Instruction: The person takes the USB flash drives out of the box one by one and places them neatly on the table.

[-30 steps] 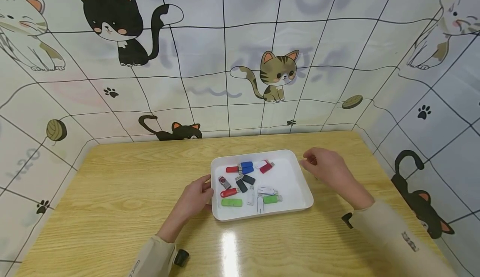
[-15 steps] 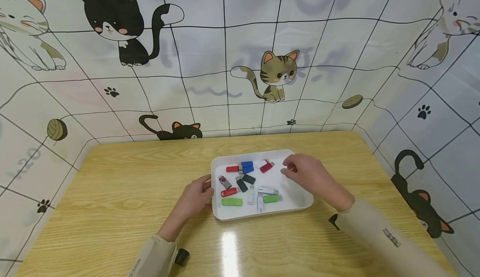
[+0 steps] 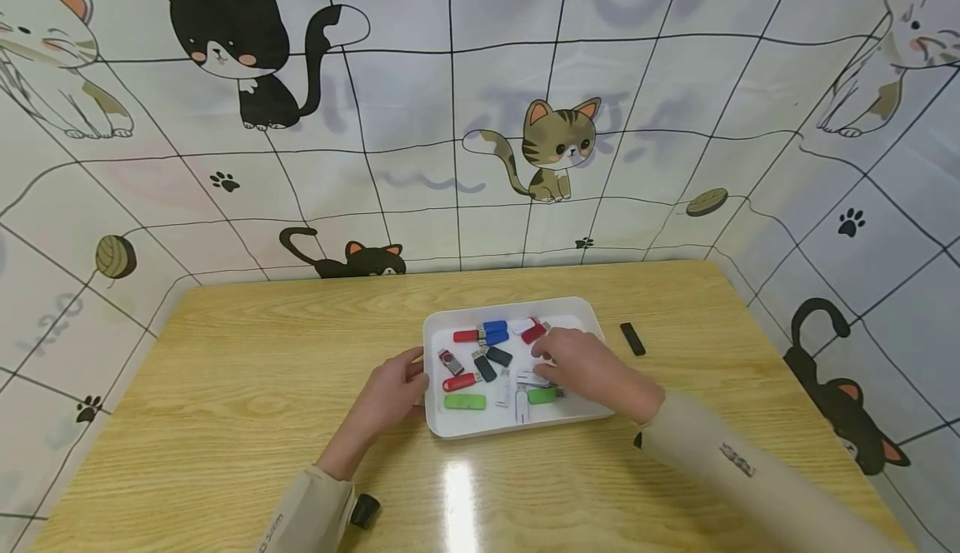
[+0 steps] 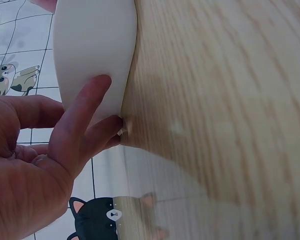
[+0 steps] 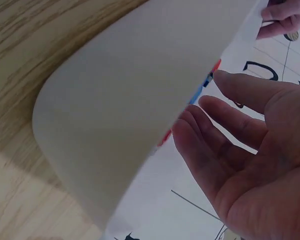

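A white tray (image 3: pixel 592 403) on the table holds several USB sticks, among them a red one (image 3: pixel 460 382), a bright green one (image 3: pixel 465 402) and a black one (image 3: pixel 484 367). My left hand (image 3: pixel 390 391) rests at the tray's left end; in the left wrist view its fingertips touch the white outer wall (image 4: pixel 95 40). Over the right half of the tray is my right hand (image 3: pixel 588 370), near the white and green sticks, with fingers and thumb apart in the right wrist view and nothing between them. It covers part of the tray's contents in the head view.
Right of the tray, a black stick-shaped piece (image 3: pixel 632 339) lies alone on the wooden table (image 3: pixel 262 370). A cloth printed with cartoon cats (image 3: pixel 558 153) hangs behind the table and along both sides.
My right hand has moved left from beside the tray's right end to above the sticks. The black piece on the table now shows where that hand was. My left hand stays put.
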Demonstrator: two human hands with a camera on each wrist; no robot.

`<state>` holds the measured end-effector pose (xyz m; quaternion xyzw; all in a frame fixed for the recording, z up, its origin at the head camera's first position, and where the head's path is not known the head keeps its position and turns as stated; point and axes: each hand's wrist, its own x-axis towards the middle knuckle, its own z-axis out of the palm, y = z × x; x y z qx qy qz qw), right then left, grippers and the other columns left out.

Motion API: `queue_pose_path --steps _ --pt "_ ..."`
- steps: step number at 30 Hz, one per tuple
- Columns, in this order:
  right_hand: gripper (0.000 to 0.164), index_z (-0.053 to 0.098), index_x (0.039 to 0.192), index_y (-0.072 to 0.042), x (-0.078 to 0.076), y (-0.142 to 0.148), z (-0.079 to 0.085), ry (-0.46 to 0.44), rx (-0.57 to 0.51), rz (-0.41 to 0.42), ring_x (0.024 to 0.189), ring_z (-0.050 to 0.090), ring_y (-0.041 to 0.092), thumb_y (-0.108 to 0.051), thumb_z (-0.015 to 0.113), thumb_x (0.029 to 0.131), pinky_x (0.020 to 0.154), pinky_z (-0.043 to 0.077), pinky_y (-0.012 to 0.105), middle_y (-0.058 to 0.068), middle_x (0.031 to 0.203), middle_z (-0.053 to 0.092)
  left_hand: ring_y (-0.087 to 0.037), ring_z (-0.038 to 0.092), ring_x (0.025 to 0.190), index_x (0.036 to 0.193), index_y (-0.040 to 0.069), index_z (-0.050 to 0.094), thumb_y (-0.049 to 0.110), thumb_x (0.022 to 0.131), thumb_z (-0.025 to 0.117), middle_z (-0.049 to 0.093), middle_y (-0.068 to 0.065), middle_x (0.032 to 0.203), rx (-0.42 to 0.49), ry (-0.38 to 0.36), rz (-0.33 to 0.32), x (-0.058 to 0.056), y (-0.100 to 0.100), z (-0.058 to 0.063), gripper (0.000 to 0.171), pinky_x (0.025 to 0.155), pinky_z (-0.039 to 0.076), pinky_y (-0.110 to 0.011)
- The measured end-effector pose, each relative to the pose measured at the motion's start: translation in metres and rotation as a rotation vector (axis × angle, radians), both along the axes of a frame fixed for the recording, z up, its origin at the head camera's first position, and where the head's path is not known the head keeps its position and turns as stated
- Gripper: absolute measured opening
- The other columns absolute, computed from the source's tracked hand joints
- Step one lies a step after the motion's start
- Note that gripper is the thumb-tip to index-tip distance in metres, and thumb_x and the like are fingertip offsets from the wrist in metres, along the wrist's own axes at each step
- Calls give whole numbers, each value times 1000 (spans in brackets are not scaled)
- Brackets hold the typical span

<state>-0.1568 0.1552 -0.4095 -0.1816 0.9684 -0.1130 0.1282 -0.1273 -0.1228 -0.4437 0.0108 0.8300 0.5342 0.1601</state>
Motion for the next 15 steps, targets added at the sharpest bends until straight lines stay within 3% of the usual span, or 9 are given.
queue_pose_path --steps 7,15 --pt "25 72 108 -11 2 -9 -6 -36 -3 63 87 52 12 -24 71 86 82 47 32 0 105 65 -32 57 115 147 -6 35 5 96 48 50 -24 137 -2 -7 1 0 0 1 54 63 56 -32" --pt "21 73 105 -12 2 -9 -11 1 16 120 80 50 10 -19 71 85 75 46 28 -4 95 62 -31 59 112 146 -6 36 4 95 48 51 -24 136 -18 2 -6 0 1 2 53 64 56 -32"
